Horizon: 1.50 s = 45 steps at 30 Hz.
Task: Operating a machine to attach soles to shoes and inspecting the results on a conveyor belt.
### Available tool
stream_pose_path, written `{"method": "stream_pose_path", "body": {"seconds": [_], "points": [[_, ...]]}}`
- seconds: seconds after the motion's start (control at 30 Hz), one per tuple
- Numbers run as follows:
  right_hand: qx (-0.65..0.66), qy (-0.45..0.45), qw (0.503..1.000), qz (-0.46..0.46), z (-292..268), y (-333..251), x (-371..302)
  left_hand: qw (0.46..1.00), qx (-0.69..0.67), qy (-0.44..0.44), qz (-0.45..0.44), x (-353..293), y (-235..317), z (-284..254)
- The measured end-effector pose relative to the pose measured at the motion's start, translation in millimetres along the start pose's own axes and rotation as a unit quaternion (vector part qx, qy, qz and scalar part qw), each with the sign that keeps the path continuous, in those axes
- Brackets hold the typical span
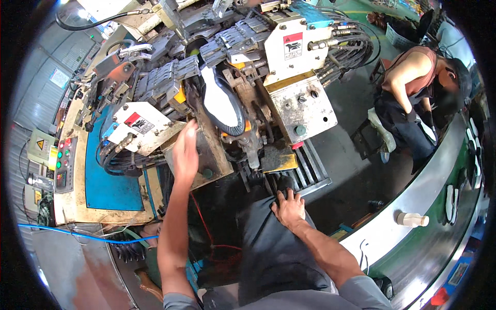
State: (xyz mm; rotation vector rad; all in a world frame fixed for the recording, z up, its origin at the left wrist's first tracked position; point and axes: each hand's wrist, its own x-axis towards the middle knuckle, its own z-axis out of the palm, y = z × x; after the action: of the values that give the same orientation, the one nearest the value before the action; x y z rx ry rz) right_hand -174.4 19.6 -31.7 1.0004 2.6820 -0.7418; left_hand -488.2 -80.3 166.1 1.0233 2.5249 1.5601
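Observation:
Sole-up in the middle of the machine (248, 147) sits a shoe upper (217, 98) with a white underside and a black rim. It lies between two banks of grey metal plates (168, 77). My left hand (185, 155) is raised beside the machine's left white housing, just below and left of the shoe's near end. Its visible fingers are stretched out and I see nothing held; whether it touches the metal, I cannot tell. On my dark-trousered knee (268, 227) rests my right hand (290, 207), palm down with fingers spread, holding nothing.
Left of the machine is a button panel (65, 164) beside a blue cover (111, 165). A blue hose (88, 236) crosses at lower left. At right, a curved conveyor (423, 243) carries a pale bottle (412, 219) and several shoe parts (451, 204). A seated co-worker (413, 77) bends beyond it.

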Motion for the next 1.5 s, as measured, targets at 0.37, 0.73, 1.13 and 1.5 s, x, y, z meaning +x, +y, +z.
{"method": "stream_pose_path", "body": {"seconds": [0.37,0.73,1.13,1.5], "points": [[0.045,0.039,0.998,0.008,-2,12,-11,0.836,-0.467,-0.095,-0.273,39,57,67],[0.681,0.141,0.687,-0.213,-152,10,-76,0.887,-0.364,-0.226,-0.172,-181,159,47],[0.78,-0.028,0.562,-0.274,-169,27,-155,0.955,-0.033,-0.286,0.077,-304,149,63],[0.535,0.027,0.76,-0.367,-166,8,-212,0.927,-0.036,-0.296,0.228,-360,36,57]]}}
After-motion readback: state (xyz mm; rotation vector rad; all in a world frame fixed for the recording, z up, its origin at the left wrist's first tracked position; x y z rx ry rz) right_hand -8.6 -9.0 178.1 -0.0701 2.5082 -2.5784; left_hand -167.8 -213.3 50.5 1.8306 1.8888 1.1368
